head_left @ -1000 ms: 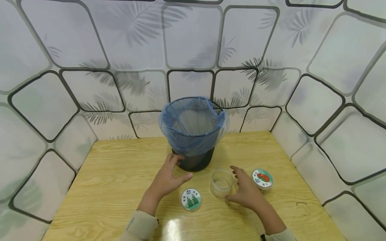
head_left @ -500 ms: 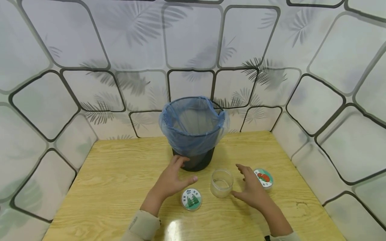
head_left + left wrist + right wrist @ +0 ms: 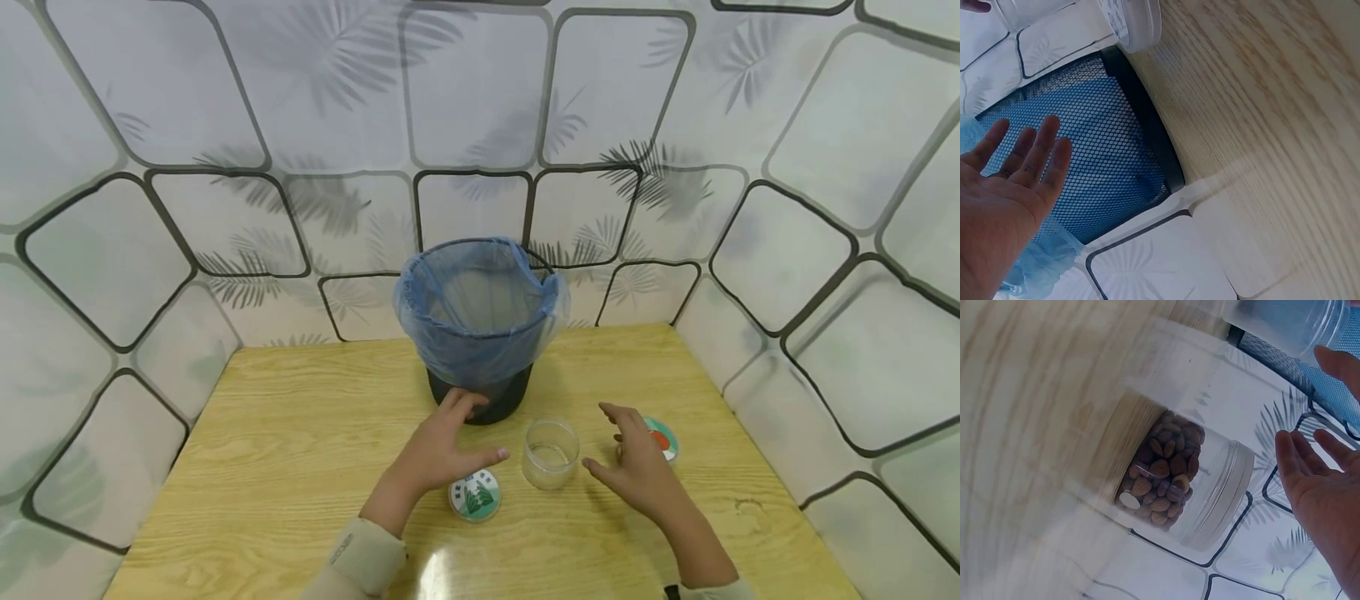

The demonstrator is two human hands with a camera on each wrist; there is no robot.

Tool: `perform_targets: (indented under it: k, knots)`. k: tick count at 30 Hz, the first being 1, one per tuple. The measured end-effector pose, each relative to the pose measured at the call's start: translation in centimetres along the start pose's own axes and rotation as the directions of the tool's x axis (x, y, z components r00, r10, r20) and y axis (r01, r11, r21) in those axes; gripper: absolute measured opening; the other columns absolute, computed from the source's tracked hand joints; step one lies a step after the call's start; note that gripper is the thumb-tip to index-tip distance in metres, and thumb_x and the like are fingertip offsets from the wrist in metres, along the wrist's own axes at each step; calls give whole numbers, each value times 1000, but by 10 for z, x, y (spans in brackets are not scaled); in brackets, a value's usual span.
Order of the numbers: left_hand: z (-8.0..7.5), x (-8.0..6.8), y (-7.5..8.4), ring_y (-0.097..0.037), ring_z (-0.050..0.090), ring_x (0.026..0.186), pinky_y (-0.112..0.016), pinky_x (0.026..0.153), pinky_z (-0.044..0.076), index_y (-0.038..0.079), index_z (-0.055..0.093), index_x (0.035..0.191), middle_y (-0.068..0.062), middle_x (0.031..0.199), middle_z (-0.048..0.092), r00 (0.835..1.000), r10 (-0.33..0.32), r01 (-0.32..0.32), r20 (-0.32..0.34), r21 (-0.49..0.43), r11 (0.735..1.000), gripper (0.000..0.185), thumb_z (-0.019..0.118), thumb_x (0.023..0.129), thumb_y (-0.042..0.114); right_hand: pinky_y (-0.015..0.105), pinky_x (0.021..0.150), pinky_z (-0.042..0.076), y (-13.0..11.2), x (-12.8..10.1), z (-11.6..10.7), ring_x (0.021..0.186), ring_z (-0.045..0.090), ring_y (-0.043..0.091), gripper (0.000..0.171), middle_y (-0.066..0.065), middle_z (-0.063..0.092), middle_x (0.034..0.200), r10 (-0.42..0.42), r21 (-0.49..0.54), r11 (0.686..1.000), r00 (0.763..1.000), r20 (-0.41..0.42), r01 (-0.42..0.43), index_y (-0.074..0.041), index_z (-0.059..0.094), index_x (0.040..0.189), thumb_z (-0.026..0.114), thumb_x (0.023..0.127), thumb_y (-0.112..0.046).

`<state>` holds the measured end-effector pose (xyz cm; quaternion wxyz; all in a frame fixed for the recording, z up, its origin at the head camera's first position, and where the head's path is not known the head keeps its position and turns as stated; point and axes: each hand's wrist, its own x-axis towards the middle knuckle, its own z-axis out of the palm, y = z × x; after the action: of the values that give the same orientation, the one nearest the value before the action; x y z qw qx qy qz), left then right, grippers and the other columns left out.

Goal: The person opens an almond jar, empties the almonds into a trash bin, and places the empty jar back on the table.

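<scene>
An uncapped clear plastic jar stands upright on the wooden table between the two hands. To its left my left hand is spread open with nothing in it, the thumb pointing at the jar. Beneath that thumb lies a round lid with a green vegetable label, partly covered. My right hand is apart from the jar on its other side, fingers extended and holding nothing. Behind the right hand is a second jar with a tomato label on its lid, mostly hidden; the right wrist view shows almonds inside it.
A black mesh bin lined with a blue plastic bag stands at the back of the table, just beyond the left fingertips. Patterned panels enclose the table at the back and sides.
My left hand has shifted right, now overlapping the labelled lid. My right hand has drawn away from the clear jar to the right, covering more of the tomato-labelled jar. The jars stay put.
</scene>
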<state>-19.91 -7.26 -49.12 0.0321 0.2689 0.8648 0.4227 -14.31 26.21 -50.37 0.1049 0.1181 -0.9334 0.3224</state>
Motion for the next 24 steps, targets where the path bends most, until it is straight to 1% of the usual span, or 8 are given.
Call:
perform_targets:
  k: [6, 9, 12, 15, 19, 24]
  knots:
    - [4, 2, 3, -34, 60, 131, -55, 101, 55, 25, 52, 150, 1, 148, 50, 1000, 4, -4, 15, 15, 1000, 79, 74, 89, 70, 60, 98, 57, 6, -3, -1, 128, 57, 46, 83, 24, 49, 149, 5, -5, 1000, 1000, -16, -5, -2, 43, 155, 89, 87, -15]
    - [7, 3, 4, -33, 61, 131, -54, 100, 55, 25, 53, 150, -1, 148, 51, 1000, 4, -5, 18, 24, 1000, 80, 73, 89, 72, 62, 96, 57, 9, -6, -2, 124, 59, 48, 83, 25, 50, 149, 0, -5, 1000, 999, -36, 0, -1, 44, 154, 90, 86, -14]
    - [9, 4, 5, -33, 61, 130, -54, 100, 55, 25, 53, 151, -2, 148, 51, 1000, 7, -7, 26, 31, 999, 81, 72, 88, 73, 64, 97, 56, 10, -7, -4, 125, 58, 48, 83, 25, 50, 149, 4, -12, 1000, 999, -47, -5, -1, 45, 154, 90, 86, -14]
    - [10, 5, 7, -34, 62, 128, -54, 100, 55, 25, 53, 151, -4, 148, 52, 999, 11, -11, 33, 19, 1000, 81, 72, 88, 73, 67, 101, 53, 11, -8, -6, 132, 54, 49, 83, 25, 48, 150, 20, -19, 1000, 999, -43, -21, -1, 45, 154, 90, 87, -15]
    - [12, 7, 9, -32, 62, 128, -53, 101, 56, 25, 53, 151, -2, 149, 51, 999, 10, -11, 39, 26, 1000, 82, 71, 88, 74, 71, 105, 49, 11, -10, -7, 139, 47, 50, 82, 24, 47, 152, 35, -30, 999, 999, -36, -36, -2, 45, 154, 90, 87, -17]
    - [15, 8, 13, -30, 62, 128, -52, 99, 56, 26, 52, 152, 2, 149, 50, 999, 3, -5, 48, 37, 999, 83, 69, 88, 76, 72, 104, 49, 12, -11, -8, 139, 46, 50, 82, 25, 47, 151, 36, -42, 998, 998, -44, -38, -3, 46, 154, 90, 87, -18]
